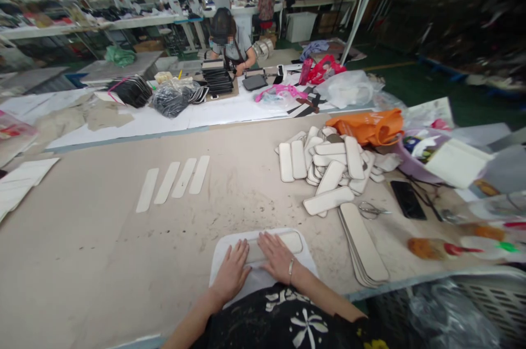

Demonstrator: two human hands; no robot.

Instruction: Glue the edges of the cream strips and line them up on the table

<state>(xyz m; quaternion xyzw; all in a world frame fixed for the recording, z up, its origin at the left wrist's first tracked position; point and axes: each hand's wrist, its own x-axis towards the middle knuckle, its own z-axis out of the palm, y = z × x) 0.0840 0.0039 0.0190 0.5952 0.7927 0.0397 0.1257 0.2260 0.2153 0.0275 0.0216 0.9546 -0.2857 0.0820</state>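
Note:
Both my hands lie flat on a pale oblong panel with rounded ends, which rests on a larger white sheet with rounded corners near the table's front edge. My left hand covers the panel's left end, fingers stretched out. Over its middle, my right hand presses with straight fingers, a bracelet at the wrist. Beyond them, several slim pale strips lie in a slanted row. To the right a loose heap of similar pale oblong panels spreads out, with a neat stack of longer ones nearer me.
Small scissors, a black phone and a jar of orange-brown stuff lie on the right. Behind them stand a purple basin and an orange bag. A co-worker sits across the table by stacked dark pieces.

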